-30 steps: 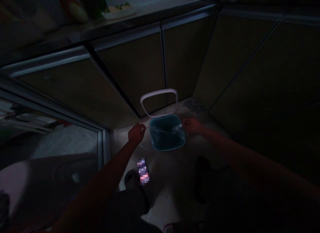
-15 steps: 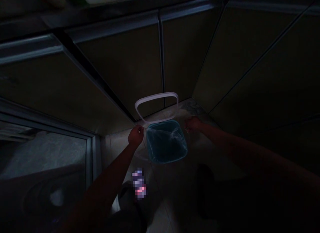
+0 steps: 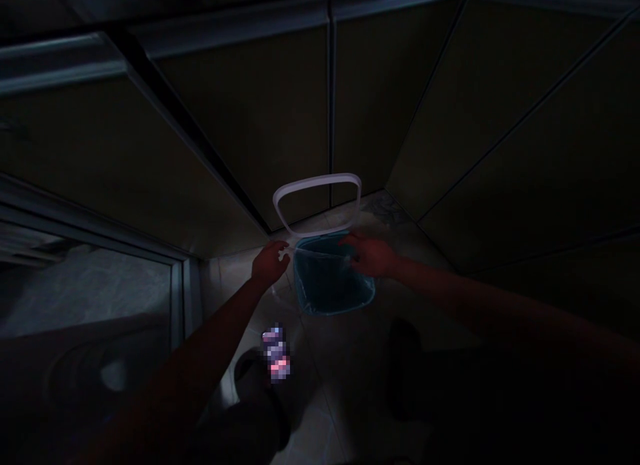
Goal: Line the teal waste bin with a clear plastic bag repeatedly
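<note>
A teal bin (image 3: 334,310) stands upright on the floor, lined with a clear plastic bag (image 3: 323,254). Its white rim ring (image 3: 320,180) is raised behind the opening, leaning toward the cabinets. To the left of the bin, my left hand (image 3: 269,262) holds the bag's edge between thumb and fingers. Over the bin's right rim is my right hand (image 3: 375,255), its fingers closed on the bag at the opening; darkness partly hides the fingertips. The bag's upper edge is stretched between both hands.
Dark cabinet doors (image 3: 240,125) form a corner behind the bin. A blurred-out phone-like object (image 3: 276,353) lies near my left foot on the tiled floor (image 3: 313,432). A framed glass panel (image 3: 100,298) stands at the left. The scene is dim.
My right hand has moved left, from beside the bin to over its right rim. My left hand's thumb and fingers have parted slightly. The view has shifted a little.
</note>
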The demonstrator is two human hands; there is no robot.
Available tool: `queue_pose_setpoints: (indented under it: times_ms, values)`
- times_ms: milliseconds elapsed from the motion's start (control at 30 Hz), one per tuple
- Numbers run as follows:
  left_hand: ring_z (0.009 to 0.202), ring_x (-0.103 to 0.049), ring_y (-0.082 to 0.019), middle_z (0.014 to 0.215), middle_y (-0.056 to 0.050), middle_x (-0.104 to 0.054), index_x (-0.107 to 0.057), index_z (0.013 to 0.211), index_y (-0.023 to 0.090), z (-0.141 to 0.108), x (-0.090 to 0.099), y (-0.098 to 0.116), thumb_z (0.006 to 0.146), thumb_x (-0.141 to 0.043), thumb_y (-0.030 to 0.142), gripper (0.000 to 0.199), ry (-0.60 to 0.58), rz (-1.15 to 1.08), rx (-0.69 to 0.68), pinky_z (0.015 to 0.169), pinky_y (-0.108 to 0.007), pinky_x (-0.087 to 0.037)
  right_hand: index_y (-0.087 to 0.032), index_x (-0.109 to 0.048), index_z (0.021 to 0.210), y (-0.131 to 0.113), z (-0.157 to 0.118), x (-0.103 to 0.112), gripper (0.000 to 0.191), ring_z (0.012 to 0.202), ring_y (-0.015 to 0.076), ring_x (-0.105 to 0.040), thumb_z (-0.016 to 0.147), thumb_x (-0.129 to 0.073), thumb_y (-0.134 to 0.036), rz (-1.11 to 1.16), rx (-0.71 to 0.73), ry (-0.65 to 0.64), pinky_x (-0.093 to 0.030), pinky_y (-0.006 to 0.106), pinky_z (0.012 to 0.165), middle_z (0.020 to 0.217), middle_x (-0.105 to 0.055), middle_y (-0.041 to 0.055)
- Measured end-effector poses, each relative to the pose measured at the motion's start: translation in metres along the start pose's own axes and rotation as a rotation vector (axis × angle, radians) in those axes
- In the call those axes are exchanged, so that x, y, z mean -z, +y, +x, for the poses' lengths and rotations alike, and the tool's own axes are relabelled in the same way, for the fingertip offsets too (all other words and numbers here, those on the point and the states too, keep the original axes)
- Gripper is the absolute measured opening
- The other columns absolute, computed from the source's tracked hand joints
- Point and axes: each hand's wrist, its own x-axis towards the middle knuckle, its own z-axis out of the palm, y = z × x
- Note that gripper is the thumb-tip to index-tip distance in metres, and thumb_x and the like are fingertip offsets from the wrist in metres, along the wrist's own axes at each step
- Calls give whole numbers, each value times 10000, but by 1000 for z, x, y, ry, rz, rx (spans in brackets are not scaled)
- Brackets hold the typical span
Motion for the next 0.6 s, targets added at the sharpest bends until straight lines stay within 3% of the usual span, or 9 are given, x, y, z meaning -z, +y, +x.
queue_pose_setpoints:
  times_ms: [133,267,400,600]
  values:
    - [1052,-714,-232,1256,-65,-739,-758,1140,254,0,7,8,1012,-582,348,237,11,79,15,853,-324,-542,-282,-640,1461,-11,2,-4,482,1117,290,-746,992,-674,-388,-179,-74,-107,-562,324,889,1474,-688,103]
    - [1029,-713,-235,1190,-69,-740,-755,1100,249,2,6,10,1033,-540,346,246,25,65,38,839,-327,-533,-217,-764,1239,-2,11,-7,275,1084,313,-770,1054,-596,-332,-252,-153,-168,-558,341,870,1256,-778,171]
    - [1022,-711,-232,1146,-71,-743,-741,1066,237,7,-1,9,1044,-519,335,244,45,2,55,891,-337,-535,-167,-791,1169,14,15,-4,320,1062,305,-772,1101,-512,-309,-202,-235,-143,-542,332,859,1220,-783,209]
    - [1038,-704,-248,1101,-97,-768,-726,1017,209,21,-16,10,1061,-496,304,253,7,-64,101,967,-370,-539,-191,-808,1140,43,22,-2,290,1041,259,-748,1088,-554,-323,-61,-387,-85,-510,268,811,1171,-799,147]
